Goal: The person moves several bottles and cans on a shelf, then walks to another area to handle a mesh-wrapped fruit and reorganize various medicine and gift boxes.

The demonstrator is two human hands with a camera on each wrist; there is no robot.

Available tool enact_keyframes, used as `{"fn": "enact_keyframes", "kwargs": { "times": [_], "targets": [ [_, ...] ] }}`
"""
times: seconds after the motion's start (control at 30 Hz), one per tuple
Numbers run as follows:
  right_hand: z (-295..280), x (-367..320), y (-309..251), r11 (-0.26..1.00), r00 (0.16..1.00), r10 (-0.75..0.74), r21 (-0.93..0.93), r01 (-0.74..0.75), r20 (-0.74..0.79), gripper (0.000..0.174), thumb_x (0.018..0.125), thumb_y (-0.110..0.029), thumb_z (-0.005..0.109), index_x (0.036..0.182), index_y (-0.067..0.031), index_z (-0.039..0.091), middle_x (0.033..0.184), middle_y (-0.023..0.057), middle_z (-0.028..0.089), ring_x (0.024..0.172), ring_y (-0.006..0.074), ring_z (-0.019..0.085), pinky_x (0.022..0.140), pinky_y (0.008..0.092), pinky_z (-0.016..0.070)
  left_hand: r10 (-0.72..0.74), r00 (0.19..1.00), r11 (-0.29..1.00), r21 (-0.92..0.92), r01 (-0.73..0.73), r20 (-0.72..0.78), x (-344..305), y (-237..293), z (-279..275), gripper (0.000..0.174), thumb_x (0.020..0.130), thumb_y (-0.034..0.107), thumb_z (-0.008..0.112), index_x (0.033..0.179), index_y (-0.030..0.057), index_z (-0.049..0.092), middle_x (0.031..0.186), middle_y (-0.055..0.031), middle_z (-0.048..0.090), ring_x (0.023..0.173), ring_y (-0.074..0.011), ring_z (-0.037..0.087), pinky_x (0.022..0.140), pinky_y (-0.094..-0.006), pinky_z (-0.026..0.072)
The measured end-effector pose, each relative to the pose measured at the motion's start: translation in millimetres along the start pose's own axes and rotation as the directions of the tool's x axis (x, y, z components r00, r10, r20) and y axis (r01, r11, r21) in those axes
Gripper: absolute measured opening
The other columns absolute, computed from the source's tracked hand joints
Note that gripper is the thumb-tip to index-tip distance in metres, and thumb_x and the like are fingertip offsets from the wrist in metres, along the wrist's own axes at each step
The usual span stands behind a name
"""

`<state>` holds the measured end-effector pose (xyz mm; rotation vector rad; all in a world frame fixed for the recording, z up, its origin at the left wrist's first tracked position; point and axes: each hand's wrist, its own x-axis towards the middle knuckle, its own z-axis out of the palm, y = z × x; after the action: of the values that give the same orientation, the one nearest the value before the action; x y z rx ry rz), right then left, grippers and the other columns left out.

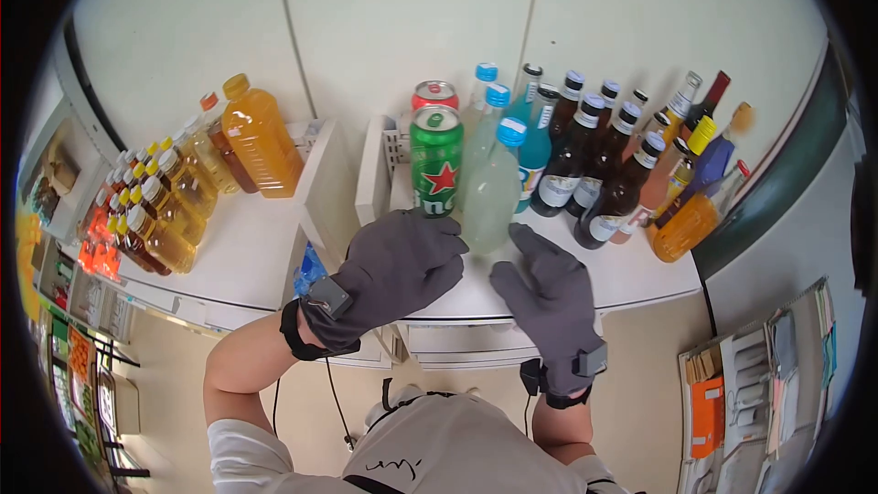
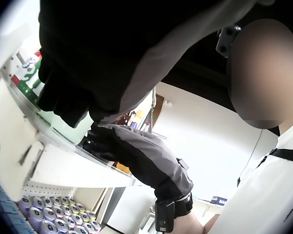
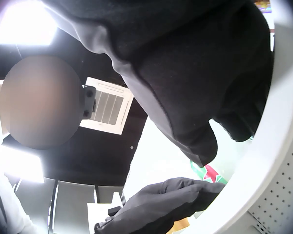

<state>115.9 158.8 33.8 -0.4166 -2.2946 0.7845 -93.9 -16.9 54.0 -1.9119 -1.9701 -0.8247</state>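
Both hands wear dark grey gloves and flank the base of a pale, cloudy bottle with a blue cap near the counter's front edge. My left hand is on its left, fingers loosely extended just in front of a green can with a red star. My right hand is at the bottle's right, thumb and fingers spread apart. In the left wrist view the left hand hangs over the bottle's lower part, with the right hand opposite. The green can shows between the hands in the right wrist view.
Behind stand a red-topped can and more blue-capped bottles. Several dark brown bottles crowd the right side. Across a gap, the left counter bears a large orange-juice bottle. Lidded purple cans sit below the counter.
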Motion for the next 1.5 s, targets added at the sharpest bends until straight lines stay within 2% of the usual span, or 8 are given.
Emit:
{"fn": "enact_keyframes", "kwargs": {
  "times": [0.4, 0.5, 0.57, 0.87, 0.9, 1.03, 1.17, 1.5],
  "targets": [
    [-56, -74, 62, 0.799, 0.965, 0.003, 0.581, 0.156, -0.263, 0.041, 0.12, -0.017, 0.057, 0.149, 0.0072, 0.073, 0.148, 0.0259, 0.079, 0.141, 0.0368, 0.074, 0.128, 0.0536, 0.0532, -0.02, 1.0, 0.991, -0.129, 0.023, 0.023, -58, 8, -62, 0.026, 0.102, 0.025, 0.081, 0.123, 0.0098, 0.086, 0.143, -0.0112, 0.083, 0.119, -0.0335, 0.08, 0.123, -0.0541, 0.0573],
    [-59, -89, 70, 0.832, 0.783, 0.384, 0.551, -0.064, -0.489, 0.047, 0.121, -0.03, 0.059, 0.147, 0.0066, 0.072, 0.139, 0.0255, 0.081, 0.136, 0.0438, 0.074, 0.123, 0.0597, 0.0558, -0.037, 0.999, 0.984, -0.172, 0.043, 0.033, -77, 11, -74, 0.028, 0.106, 0.026, 0.078, 0.127, 0.0101, 0.085, 0.145, -0.0109, 0.082, 0.126, -0.0301, 0.078, 0.128, -0.0513, 0.0537],
    [-65, -98, 78, 0.585, 0.85, 0.216, 0.761, 0.281, -0.48, 0.058, 0.118, -0.044, 0.063, 0.144, 0.0066, 0.072, 0.126, 0.0231, 0.083, 0.13, 0.0476, 0.074, 0.116, 0.0622, 0.0586, -0.018, 1.0, 0.966, -0.259, 0.012, -0.02, -92, 9, -71, 0.03, 0.106, 0.027, 0.078, 0.128, 0.008, 0.084, 0.15, -0.0115, 0.08, 0.133, -0.0299, 0.076, 0.13, -0.0539, 0.0512],
    [15, -73, 24, 0.316, 0.943, 0.087, 0.907, 0.279, -0.321, 0.035, 0.106, -0.019, 0.075, 0.13, 0.0059, 0.072, 0.119, 0.0255, 0.079, 0.117, 0.0483, 0.082, 0.092, 0.0544, 0.0649, -0.07, 0.99, 0.924, -0.381, 0.019, -0.12, -143, 10, -55, 0.036, 0.103, 0.021, 0.08, 0.136, 0.006, 0.082, 0.159, -0.0162, 0.075, 0.141, -0.0329, 0.075, 0.132, -0.0611, 0.0453],
    [24, -59, 8, 0.338, 0.94, -0.249, 0.889, 0.309, -0.232, 0.047, 0.106, -0.032, 0.075, 0.134, 0.006, 0.075, 0.121, 0.0267, 0.081, 0.114, 0.0498, 0.081, 0.1, 0.0571, 0.0637, -0.087, 0.988, 0.928, -0.37, 0.035, -0.127, -147, 14, -54, 0.036, 0.103, 0.021, 0.08, 0.136, 0.006, 0.082, 0.159, -0.0162, 0.075, 0.141, -0.0329, 0.075, 0.132, -0.0611, 0.0453],
    [38, -20, -8, 0.403, 0.552, -0.792, 0.903, 0.15, 0.261, 0.054, 0.098, -0.035, 0.082, 0.133, 0.0072, 0.08, 0.13, 0.0321, 0.082, 0.109, 0.0536, 0.082, 0.104, 0.059, 0.0646, -0.241, 0.954, 0.926, -0.338, 0.17, -0.181, -161, 37, -48, 0.037, 0.104, 0.02, 0.078, 0.139, 0.0059, 0.083, 0.161, -0.0168, 0.074, 0.139, -0.0347, 0.076, 0.133, -0.0615, 0.0447],
    [55, -3, -25, 0.414, 0.334, -0.853, 0.91, -0.034, 0.401, 0.051, 0.088, -0.012, 0.09, 0.135, 0.003, 0.08, 0.137, 0.0296, 0.082, 0.127, 0.0455, 0.082, 0.103, 0.0538, 0.0645, -0.419, 0.838, 0.885, -0.364, 0.29, -0.349, -174, 73, -18, 0.036, 0.105, 0.019, 0.077, 0.137, 0.005, 0.084, 0.161, -0.0178, 0.075, 0.139, -0.0366, 0.077, 0.134, -0.062, 0.0434],
    [75, -39, 27, 0.668, 0.147, -0.692, 0.704, -0.241, 0.707, 0.058, 0.085, 0.007, 0.067, 0.141, 0.0094, 0.079, 0.143, 0.0277, 0.082, 0.131, 0.0346, 0.081, 0.114, 0.045, 0.0624, -0.794, 0.352, 0.598, -0.534, 0.598, -0.496, -208, 190, 88, 0.026, 0.108, 0.015, 0.075, 0.127, 0.0032, 0.087, 0.141, -0.0145, 0.086, 0.144, -0.0341, 0.076, 0.134, -0.0563, 0.0453]
  ]
}}
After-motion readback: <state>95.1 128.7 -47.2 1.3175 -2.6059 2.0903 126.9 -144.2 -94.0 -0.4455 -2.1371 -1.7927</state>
